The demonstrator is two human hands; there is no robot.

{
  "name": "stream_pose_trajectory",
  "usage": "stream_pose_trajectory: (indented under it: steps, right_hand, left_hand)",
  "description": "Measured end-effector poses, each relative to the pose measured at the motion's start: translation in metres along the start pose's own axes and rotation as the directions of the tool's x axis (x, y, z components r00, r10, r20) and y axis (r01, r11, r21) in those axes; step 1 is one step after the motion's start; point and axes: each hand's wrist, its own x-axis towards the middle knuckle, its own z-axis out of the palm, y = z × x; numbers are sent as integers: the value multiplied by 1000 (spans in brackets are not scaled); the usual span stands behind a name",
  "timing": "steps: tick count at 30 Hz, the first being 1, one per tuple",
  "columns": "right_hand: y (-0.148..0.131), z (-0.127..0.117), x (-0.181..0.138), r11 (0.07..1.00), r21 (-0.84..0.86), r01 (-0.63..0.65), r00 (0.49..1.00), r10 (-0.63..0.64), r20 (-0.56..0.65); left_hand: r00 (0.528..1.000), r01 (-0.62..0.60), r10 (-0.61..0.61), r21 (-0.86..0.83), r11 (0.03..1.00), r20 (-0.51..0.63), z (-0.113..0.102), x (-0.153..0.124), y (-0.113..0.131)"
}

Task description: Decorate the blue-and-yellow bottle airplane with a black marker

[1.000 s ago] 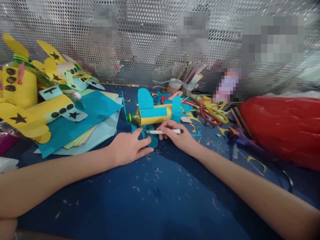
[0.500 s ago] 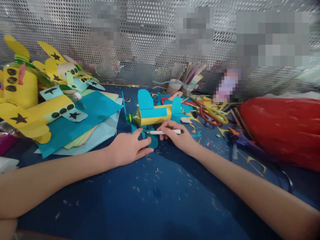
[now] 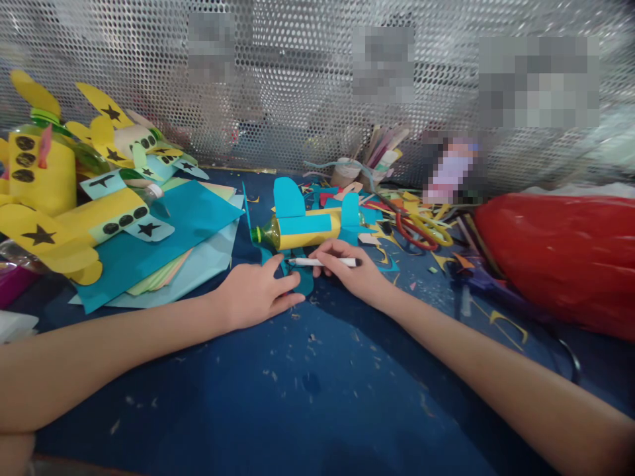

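Observation:
A toy plane made from a plastic bottle (image 3: 310, 228), wrapped in yellow and blue paper, lies on its side with its green cap to the left. Its near blue paper wing (image 3: 303, 283) rests low against the table. My left hand (image 3: 260, 291) lies over that wing, fingers spread and pressing it. Between the thumb and fingers of my right hand (image 3: 347, 268) is a white marker (image 3: 325, 262), held almost level. The marker's tip touches or hovers just over the wing beside my left fingers; I cannot tell which. Dark marks show near the tip.
Finished yellow bottle planes (image 3: 119, 211) with black stars stand at the left, beside stacked coloured paper (image 3: 163, 244). Paper scraps, red-handled scissors (image 3: 414, 231) and cups of sticks (image 3: 347, 173) lie behind. A red bag (image 3: 560, 258) is at the right. Perforated metal mesh (image 3: 297, 86) closes off the back.
My right hand and the marker have shifted very slightly left. My left hand and the bottle plane stay where they were.

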Motion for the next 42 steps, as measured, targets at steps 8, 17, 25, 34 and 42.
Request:
stream_pose_trajectory:
  steps: [8,17,25,34,42]
  right_hand:
    - [1,0,0,1000,-16,7,1000,-7,12]
    - [1,0,0,1000,0,-3,1000,3,6]
    - [1,-1,-1,1000,27,-6,1000,6,0]
    - [0,-1,0,996,74,-48,999,48,-7]
    - [1,0,1,990,128,-67,996,74,-55]
  left_hand:
    - [1000,-13,13,8,1000,-2,0,0,-1]
    - [1000,-4,3,23,1000,27,-1,1,0]
    - [1000,4,-4,4,1000,26,-1,1,0]
    - [999,-2,1,36,999,38,-1,1,0]
    - [1000,9,-10,-15,1000,-8,1,0,0]
